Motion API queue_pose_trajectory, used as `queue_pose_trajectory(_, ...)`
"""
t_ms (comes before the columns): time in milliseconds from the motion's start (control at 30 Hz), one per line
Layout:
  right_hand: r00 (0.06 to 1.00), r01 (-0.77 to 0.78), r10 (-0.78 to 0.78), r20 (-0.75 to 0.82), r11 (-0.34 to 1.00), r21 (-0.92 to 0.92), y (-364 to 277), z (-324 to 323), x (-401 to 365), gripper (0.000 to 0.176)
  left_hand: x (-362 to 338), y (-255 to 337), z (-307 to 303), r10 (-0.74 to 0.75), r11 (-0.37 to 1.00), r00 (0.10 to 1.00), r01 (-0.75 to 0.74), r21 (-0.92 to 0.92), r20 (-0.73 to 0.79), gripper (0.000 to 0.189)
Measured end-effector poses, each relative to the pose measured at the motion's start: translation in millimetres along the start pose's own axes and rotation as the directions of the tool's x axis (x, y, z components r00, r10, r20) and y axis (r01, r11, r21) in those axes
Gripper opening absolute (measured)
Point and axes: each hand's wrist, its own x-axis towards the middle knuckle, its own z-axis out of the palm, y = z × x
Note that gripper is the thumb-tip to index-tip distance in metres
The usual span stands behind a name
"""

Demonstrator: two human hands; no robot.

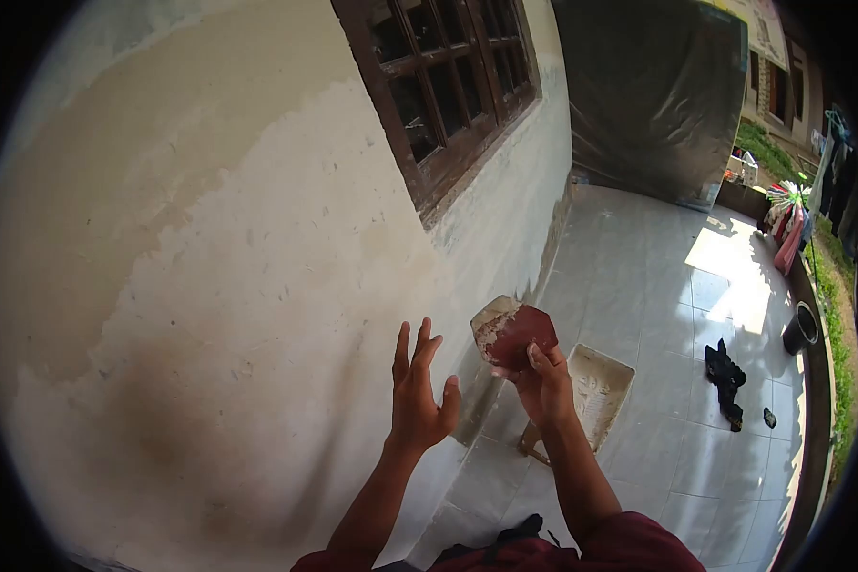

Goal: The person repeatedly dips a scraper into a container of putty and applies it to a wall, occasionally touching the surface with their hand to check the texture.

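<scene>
My right hand (541, 386) grips a flat, dark-red putty scraper (522, 337), thumb on its face. Pale paste coats the scraper's left side and edge. Empty and open, my left hand (418, 391) is raised to the left of it, fingers spread in front of the wall (257, 315). The wall is patchy, beige above and whiter below. Behind my right forearm stands a low cream plastic stool (620, 381) with a rimmed top smeared with pale residue; my arm hides part of it.
A brown wooden window (448, 91) is set in the wall. Grey tiles (629, 276) cover the floor. A black cloth (723, 377) and a dark bucket (801, 329) lie to the right. A dark sheet (653, 95) hangs at the back, and laundry (793, 224) hangs beyond a low ledge.
</scene>
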Motion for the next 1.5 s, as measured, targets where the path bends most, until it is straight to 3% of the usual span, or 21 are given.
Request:
queue_pose_trajectory(100, 0.996, -0.044, 0.04, 0.086, 0.998, 0.043, 14, 46, 18, 0.042, 5, 4, -51, 0.058, 0.983, 0.997, -0.048, 0.176, -0.056, 0.053)
queue_pose_trajectory(233, 0.964, -0.113, 0.093, 0.249, 0.991, 0.066, 39, 110, 36, 0.04, -3, 12, -116, 0.082, 0.969, 0.984, -0.041, 0.244, -0.159, 0.051)
queue_pose_trajectory(300, 0.941, -0.063, 0.039, 0.336, 0.996, 0.063, 52, 142, 40, 0.036, -10, 17, -147, 0.079, 0.965, 0.974, -0.021, 0.261, -0.212, 0.05)
queue_pose_trajectory(400, 0.906, -0.015, -0.01, 0.423, 0.998, 0.055, 63, 192, 41, 0.035, -22, 27, -198, 0.17, 0.881, 0.957, -0.042, 0.471, -0.233, 0.05)
queue_pose_trajectory(500, 0.869, 0.028, -0.051, 0.493, 0.998, 0.054, 75, 237, 36, 0.036, -33, 39, -240, 0.181, 0.873, 0.934, -0.008, 0.488, -0.307, 0.05)
queue_pose_trajectory(567, 0.848, 0.14, -0.133, 0.514, 0.99, 0.024, 83, 266, 29, 0.039, -41, 50, -271, 0.229, 0.805, 0.922, 0.0, 0.593, -0.311, 0.051)
queue_pose_trajectory(633, 0.838, 0.123, -0.12, 0.532, 0.992, 0.03, 90, 293, 18, 0.042, -50, 56, -296, 0.304, 0.726, 0.9, -0.006, 0.688, -0.313, 0.051)
queue_pose_trajectory(700, 0.839, 0.183, -0.161, 0.52, 0.983, 0.009, 99, 316, 7, 0.042, -59, 62, -317, 0.302, 0.731, 0.886, 0.022, 0.682, -0.352, 0.05)
queue_pose_trajectory(833, 0.806, 0.196, -0.193, 0.559, 0.979, 0.055, 118, 345, -5, 0.04, -79, 78, -358, 0.363, 0.615, 0.873, 0.037, 0.788, -0.325, 0.048)
queue_pose_trajectory(900, 0.737, 0.342, -0.323, 0.593, 0.936, 0.084, 125, 355, -8, 0.036, -88, 85, -372, 0.346, 0.647, 0.851, 0.088, 0.757, -0.395, 0.051)
queue_pose_trajectory(933, 0.731, 0.345, -0.325, 0.6, 0.935, 0.087, 126, 362, -10, 0.036, -91, 85, -381, 0.387, 0.636, 0.834, 0.067, 0.769, -0.393, 0.051)
queue_pose_trajectory(1000, 0.641, 0.561, -0.494, 0.588, 0.824, 0.081, 126, 377, -12, 0.034, -99, 91, -396, 0.393, 0.611, 0.824, 0.099, 0.786, -0.409, 0.052)
queue_pose_trajectory(1033, 0.637, 0.566, -0.496, 0.59, 0.821, 0.079, 125, 382, -13, 0.034, -103, 94, -404, 0.392, 0.584, 0.82, 0.128, 0.801, -0.417, 0.052)
queue_pose_trajectory(1100, 0.471, 0.845, -0.648, 0.598, 0.526, -0.094, 122, 395, -12, 0.035, -110, 95, -420, 0.428, 0.531, 0.809, 0.135, 0.836, -0.402, 0.05)
queue_pose_trajectory(1133, 0.404, 0.904, -0.712, 0.575, 0.407, -0.131, 124, 404, -10, 0.041, -114, 97, -427, 0.438, 0.476, 0.801, 0.179, 0.861, -0.408, 0.049)
queue_pose_trajectory(1167, 0.4, 0.906, -0.714, 0.574, 0.401, -0.132, 126, 413, -7, 0.041, -117, 100, -434, 0.448, 0.419, 0.793, 0.221, 0.88, -0.412, 0.048)
queue_pose_trajectory(1233, 0.204, 0.961, -0.797, 0.569, 0.053, -0.271, 130, 429, -3, 0.049, -123, 99, -446, 0.445, 0.385, 0.796, 0.243, 0.89, -0.41, 0.046)
queue_pose_trajectory(1300, 0.195, 0.953, -0.803, 0.563, 0.02, -0.301, 138, 442, 0, 0.056, -126, 91, -457, 0.478, 0.415, 0.75, 0.266, 0.87, -0.458, 0.047)
queue_pose_trajectory(1333, 0.189, 0.951, -0.803, 0.565, 0.005, -0.311, 141, 447, 0, 0.057, -125, 94, -458, 0.476, 0.364, 0.761, 0.286, 0.886, -0.442, 0.048)
queue_pose_trajectory(1500, 0.156, 0.944, -0.789, 0.594, -0.057, -0.324, 152, 460, 10, 0.062, -127, 83, -468, 0.498, 0.391, 0.745, 0.264, 0.881, -0.444, 0.05)
